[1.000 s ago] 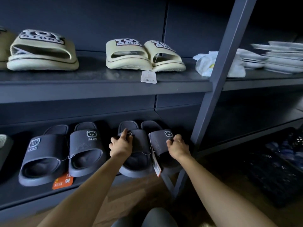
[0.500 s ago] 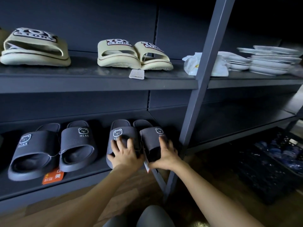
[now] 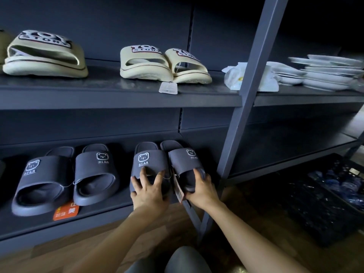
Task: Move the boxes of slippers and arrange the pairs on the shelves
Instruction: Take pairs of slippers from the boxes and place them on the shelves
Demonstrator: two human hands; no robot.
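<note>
Two grey bear pairs sit on the lower shelf [image 3: 102,217], so let's start at lower left. The first pair [image 3: 65,180] lies toes to the back and heels at the front lip, with its orange tag [image 3: 66,210] hanging out front where a shopper can read it.

Across to centre frame, the left hand [image 3: 148,191] is on the left slipper [image 3: 149,160] of the second pair. Its fingers [image 3: 142,173] are spread wide over the strap edge and heel. That's flat contact, better suited to nudging and squaring than to lifting, I'd say.

Right beside it, the right hand [image 3: 201,189] grips the right slipper [image 3: 184,162], fingers curled round the heel end so it can swing that heel in. The two slippers touch along their inner sides, and a paper tag [image 3: 179,191] dangles between them. The likely aim is to line this pair up with its neighbours.

Just to the right stands the upright post [image 3: 250,85], which leaves little room to slide that way. At lower right of frame, a dark crate [image 3: 315,209] rests on the floor.
</note>
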